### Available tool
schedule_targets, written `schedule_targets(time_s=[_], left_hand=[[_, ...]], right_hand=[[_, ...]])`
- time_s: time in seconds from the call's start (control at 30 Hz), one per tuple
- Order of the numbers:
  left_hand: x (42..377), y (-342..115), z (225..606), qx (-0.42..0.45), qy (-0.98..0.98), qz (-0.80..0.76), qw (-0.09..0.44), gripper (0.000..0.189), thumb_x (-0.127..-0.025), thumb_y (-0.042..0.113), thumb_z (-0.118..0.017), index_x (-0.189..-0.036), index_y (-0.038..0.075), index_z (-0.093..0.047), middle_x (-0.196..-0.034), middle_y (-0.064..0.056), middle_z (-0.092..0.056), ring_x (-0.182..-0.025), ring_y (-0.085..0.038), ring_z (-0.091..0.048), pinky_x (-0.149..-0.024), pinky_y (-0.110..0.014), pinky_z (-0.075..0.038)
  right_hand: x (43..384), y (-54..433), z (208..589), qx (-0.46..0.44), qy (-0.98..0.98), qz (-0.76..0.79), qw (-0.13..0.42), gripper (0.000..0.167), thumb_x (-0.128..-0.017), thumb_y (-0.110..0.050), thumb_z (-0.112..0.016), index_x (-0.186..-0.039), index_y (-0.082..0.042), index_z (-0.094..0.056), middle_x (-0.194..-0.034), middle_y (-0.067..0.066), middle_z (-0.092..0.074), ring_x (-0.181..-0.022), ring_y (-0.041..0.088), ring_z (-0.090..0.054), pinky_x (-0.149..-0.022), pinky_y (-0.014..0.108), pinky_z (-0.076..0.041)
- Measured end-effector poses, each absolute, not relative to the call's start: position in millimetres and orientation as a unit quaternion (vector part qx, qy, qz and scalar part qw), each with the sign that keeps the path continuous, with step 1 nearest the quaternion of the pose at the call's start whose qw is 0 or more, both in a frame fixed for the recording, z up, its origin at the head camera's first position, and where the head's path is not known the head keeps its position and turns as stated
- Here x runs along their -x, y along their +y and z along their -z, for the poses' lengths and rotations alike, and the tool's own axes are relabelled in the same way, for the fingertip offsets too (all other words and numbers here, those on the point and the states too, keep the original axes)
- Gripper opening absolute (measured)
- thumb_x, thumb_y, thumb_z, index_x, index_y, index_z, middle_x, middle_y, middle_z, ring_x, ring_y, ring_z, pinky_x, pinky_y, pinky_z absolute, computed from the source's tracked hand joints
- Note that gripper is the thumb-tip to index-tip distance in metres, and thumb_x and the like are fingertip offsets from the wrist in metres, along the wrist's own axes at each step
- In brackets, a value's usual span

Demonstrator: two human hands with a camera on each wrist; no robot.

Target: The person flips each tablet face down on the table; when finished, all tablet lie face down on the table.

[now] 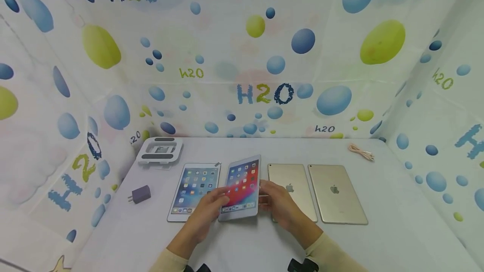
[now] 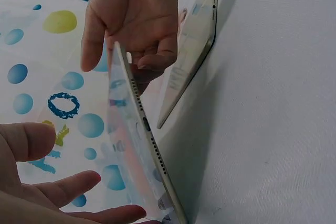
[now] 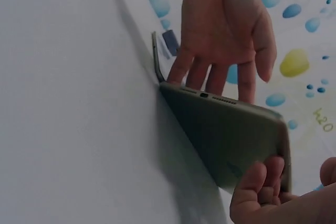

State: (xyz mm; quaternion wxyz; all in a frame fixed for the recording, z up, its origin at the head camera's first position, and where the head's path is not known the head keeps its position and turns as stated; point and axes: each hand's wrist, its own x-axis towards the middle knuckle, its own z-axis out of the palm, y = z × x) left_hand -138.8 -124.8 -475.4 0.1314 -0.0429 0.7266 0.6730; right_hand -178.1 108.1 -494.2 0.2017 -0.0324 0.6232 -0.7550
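Observation:
A silver-edged tablet (image 1: 242,184) with a lit red and blue screen is tilted, its right side raised. My right hand (image 1: 277,202) holds that side; in the right wrist view its bent fingers (image 3: 252,182) lie against the tablet's gold back (image 3: 215,127). My left hand (image 1: 206,211) is at the lower left edge, its thumb over the screen side. Its fingers look fairly straight in the left wrist view, close to the screen; exact contact is hard to tell. Left of it a second lit tablet (image 1: 193,188) lies face up.
Two gold tablets lie face down on the right, the nearer one (image 1: 298,179) partly behind my right hand, the other (image 1: 336,194) beyond it. A dark plug adapter (image 1: 141,194), a white-grey frame-like stand (image 1: 160,150) and a coiled pale cable (image 1: 361,153) are on the white table (image 1: 401,221).

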Motion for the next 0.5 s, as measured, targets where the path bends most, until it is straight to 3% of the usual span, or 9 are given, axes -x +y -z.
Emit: schedule_targets(time_s=[0.1,0.2,0.5], left_hand=[[139,-122,474,0.035,0.728,-0.671,0.136,0.051,-0.104,0.024,-0.053,-0.150,0.005,-0.046,-0.152,-0.027,-0.045,-0.141,-0.046,-0.040,-0.113,-0.067,-0.033],[140,-120,473,0.032,0.728,-0.671,0.139,0.052,-0.105,0.029,-0.052,-0.151,0.006,-0.045,-0.150,-0.027,-0.046,-0.138,-0.044,-0.043,-0.111,-0.067,-0.035],[145,-124,472,0.021,0.730,-0.668,0.144,0.064,-0.104,0.041,-0.056,-0.156,0.008,-0.037,-0.146,-0.027,-0.047,-0.134,-0.042,-0.048,-0.109,-0.070,-0.035]], right_hand=[[178,103,495,0.055,0.599,0.767,0.225,0.057,-0.107,-0.039,-0.048,-0.148,0.001,-0.046,-0.110,0.009,-0.064,-0.092,0.019,-0.062,-0.084,0.031,-0.053],[175,95,495,0.074,0.591,0.768,0.236,0.053,-0.108,-0.034,-0.049,-0.149,0.000,-0.046,-0.108,0.006,-0.066,-0.092,0.017,-0.064,-0.084,0.031,-0.054],[174,77,492,0.108,0.588,0.751,0.280,0.059,-0.105,-0.033,-0.057,-0.157,-0.019,-0.035,-0.140,0.018,-0.055,-0.118,0.032,-0.063,-0.088,0.047,-0.059]])
